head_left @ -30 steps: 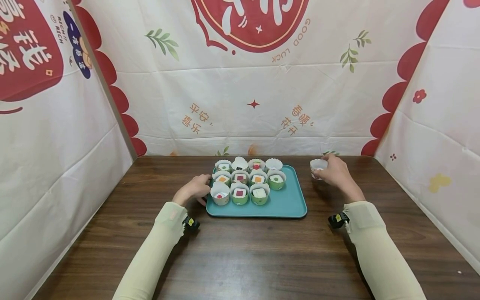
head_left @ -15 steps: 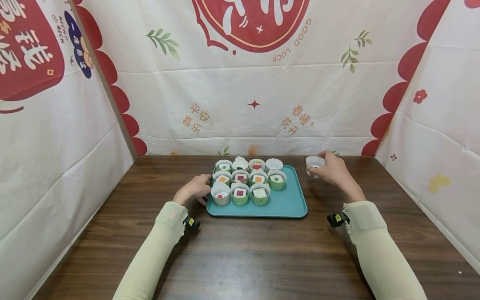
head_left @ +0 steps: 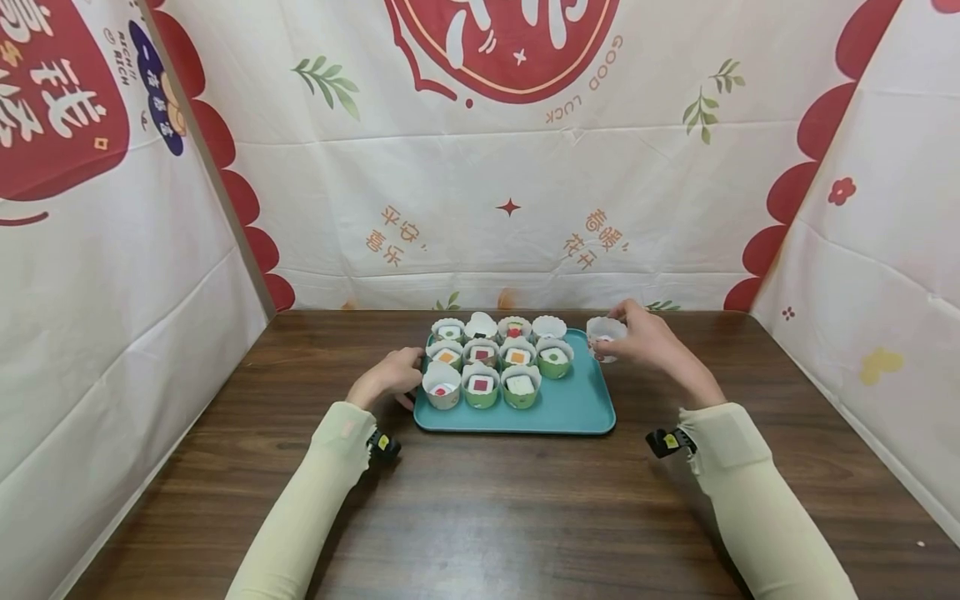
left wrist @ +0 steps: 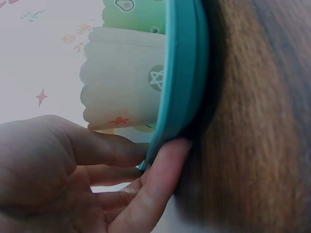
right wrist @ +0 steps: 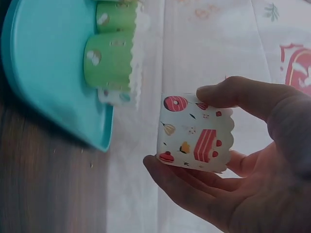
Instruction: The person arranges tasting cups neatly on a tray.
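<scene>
My right hand (head_left: 652, 343) holds a white paper baking cup (right wrist: 192, 133) printed with cake and doughnut pictures, thumb on one side and fingers on the other. In the head view this cup is at the right back corner of a teal tray (head_left: 581, 404); the right wrist view shows it apart from the tray's edge. At the tray's left side my left hand (head_left: 390, 377) pinches the rim, with a white cup (left wrist: 121, 77) standing just inside it. Rows of scalloped paper cups fill the tray's left and middle, among them a green cup (head_left: 555, 360) with a small piece inside.
The tray lies near the back of a dark wooden table (head_left: 510, 500). A printed white cloth (head_left: 487, 208) hangs behind the table, with more cloth at both sides. The tray's front right part is bare.
My right hand has carried the white paper cup leftward, from over the table at the right to the tray's right back corner. The left hand and the tray stay in place.
</scene>
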{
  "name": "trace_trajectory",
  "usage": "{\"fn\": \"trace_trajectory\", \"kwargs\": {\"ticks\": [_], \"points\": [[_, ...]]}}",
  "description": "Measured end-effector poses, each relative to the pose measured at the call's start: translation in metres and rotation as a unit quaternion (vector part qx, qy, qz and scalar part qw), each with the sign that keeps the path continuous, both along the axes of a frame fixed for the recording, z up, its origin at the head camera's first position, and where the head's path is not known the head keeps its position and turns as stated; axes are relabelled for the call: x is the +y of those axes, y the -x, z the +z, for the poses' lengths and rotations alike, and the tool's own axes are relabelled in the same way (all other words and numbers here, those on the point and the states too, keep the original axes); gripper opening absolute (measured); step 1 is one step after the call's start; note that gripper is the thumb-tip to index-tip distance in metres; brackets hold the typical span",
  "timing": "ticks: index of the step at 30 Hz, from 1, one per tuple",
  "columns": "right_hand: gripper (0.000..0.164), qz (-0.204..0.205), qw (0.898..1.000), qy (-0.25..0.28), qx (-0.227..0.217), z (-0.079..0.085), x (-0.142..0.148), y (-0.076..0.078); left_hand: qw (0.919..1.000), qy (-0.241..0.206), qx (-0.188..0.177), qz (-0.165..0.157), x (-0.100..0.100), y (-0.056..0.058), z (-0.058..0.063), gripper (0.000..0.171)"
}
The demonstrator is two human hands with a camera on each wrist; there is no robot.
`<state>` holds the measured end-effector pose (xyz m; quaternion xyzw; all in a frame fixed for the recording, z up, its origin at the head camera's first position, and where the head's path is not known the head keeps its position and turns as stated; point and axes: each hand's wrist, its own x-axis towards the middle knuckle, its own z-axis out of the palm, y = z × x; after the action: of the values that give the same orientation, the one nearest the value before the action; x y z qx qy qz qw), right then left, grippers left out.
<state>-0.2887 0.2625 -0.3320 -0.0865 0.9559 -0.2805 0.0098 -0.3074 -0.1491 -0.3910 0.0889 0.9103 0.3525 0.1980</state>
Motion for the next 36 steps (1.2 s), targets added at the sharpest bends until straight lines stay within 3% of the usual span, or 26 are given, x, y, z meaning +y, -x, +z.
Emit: {"fn": "trace_trajectory", "kwargs": {"ticks": [5,21,36], "points": [[0.068,0.021,1.000,-0.010,-0.017,0.000,-0.015,-0.005,1.0000,0.006,-0.003,0.004,0.002,0.000,0.000,0.059],[0.057,0.070,0.997,-0.039,-0.008,-0.016,-0.051,-0.009,1.0000,0.006,-0.003,0.007,0.002,0.003,-0.001,0.058],[0.055,0.093,0.994,-0.060,-0.003,-0.010,-0.064,-0.019,1.0000,0.004,-0.003,0.006,0.001,0.004,-0.001,0.057]]}}
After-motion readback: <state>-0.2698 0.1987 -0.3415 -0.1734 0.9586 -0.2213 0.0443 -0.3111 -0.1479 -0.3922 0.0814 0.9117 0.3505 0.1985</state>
